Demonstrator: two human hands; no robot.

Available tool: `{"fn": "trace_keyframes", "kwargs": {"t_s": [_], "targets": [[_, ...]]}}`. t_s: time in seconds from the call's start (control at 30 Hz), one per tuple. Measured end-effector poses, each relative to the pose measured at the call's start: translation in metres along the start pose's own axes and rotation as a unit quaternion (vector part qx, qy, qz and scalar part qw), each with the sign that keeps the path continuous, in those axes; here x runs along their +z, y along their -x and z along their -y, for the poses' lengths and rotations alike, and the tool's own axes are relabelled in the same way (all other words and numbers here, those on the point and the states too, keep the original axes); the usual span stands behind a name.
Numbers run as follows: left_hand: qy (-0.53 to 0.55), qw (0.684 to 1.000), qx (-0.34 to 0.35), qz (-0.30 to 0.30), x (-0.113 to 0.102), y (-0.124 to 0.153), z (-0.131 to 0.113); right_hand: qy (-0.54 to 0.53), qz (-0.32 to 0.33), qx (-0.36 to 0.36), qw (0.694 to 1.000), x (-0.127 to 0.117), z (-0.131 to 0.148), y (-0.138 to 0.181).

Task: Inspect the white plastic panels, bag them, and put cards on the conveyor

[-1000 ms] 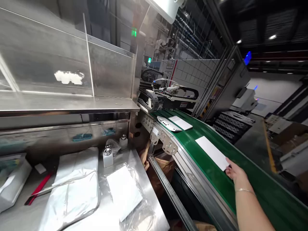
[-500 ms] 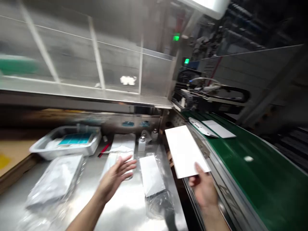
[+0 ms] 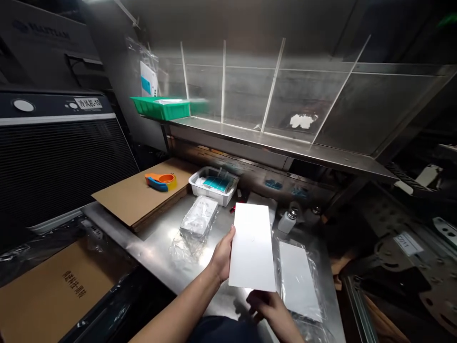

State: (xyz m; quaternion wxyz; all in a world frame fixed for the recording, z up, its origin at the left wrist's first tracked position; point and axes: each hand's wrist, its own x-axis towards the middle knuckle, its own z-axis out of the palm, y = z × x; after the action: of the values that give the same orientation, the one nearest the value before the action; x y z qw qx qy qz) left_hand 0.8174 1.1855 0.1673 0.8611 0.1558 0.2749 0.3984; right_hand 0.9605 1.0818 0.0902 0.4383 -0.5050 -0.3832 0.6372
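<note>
A blank white rectangular panel (image 3: 252, 247) stands tilted over the metal table. My left hand (image 3: 223, 257) is closed on its left edge, thumb on the face towards me and the fingers behind it. Just under the panel's lower edge is my right hand (image 3: 269, 309), fingers loosely bent and apart, partly in shadow, with nothing visible in them. To the right lies another white panel (image 3: 300, 281) on clear plastic wrap. A plastic-wrapped white stack (image 3: 200, 216) rests on the table to the left of my left hand.
Behind the wrapped stack stands a white tray (image 3: 210, 193) with teal-and-white items. An orange and blue tape dispenser (image 3: 160, 182) sits on cardboard (image 3: 135, 207) at left. A white pump bottle (image 3: 287, 220) stands at the back. The shelf above holds a green tray (image 3: 160, 109).
The view has swung left, away from the green conveyor. The white panel has passed from my right hand to my left, and is now over the table. My right hand has let go of it.
</note>
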Motion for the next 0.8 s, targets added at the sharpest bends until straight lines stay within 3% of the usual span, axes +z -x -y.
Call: {"fn": "trace_keyframes", "kwargs": {"t_s": [0.13,0.37,0.47,0.53,0.6,0.7,0.73,0.77,0.8], "targets": [[0.009,1.000,-0.029,0.008,0.001,-0.005,0.003,-0.039,-0.086,-0.009,0.995,-0.012,0.008,0.003],[0.001,0.999,-0.042,-0.014,-0.001,-0.015,0.014,-0.051,-0.139,-0.006,0.989,-0.031,0.015,0.010],[-0.004,0.999,-0.032,-0.031,-0.004,-0.015,0.016,0.050,-0.224,-0.056,0.972,-0.035,0.019,0.013],[-0.010,0.999,-0.029,-0.035,-0.004,-0.014,0.016,0.206,-0.259,-0.143,0.933,-0.032,0.027,0.016],[-0.014,0.999,-0.026,-0.028,-0.002,-0.012,0.016,0.394,-0.196,-0.241,0.865,-0.024,0.038,0.016],[-0.015,1.000,-0.017,-0.010,0.002,-0.008,0.017,0.566,-0.023,-0.315,0.761,-0.018,0.053,0.006],[-0.016,1.000,-0.013,-0.011,0.003,-0.008,0.017,0.581,-0.003,-0.314,0.751,-0.022,0.056,-0.001],[-0.019,1.000,-0.012,-0.018,0.003,-0.007,0.018,0.574,-0.017,-0.302,0.761,-0.028,0.059,-0.008],[-0.021,0.999,-0.014,-0.027,0.003,-0.006,0.017,0.538,-0.059,-0.275,0.794,-0.038,0.061,-0.016]]}}
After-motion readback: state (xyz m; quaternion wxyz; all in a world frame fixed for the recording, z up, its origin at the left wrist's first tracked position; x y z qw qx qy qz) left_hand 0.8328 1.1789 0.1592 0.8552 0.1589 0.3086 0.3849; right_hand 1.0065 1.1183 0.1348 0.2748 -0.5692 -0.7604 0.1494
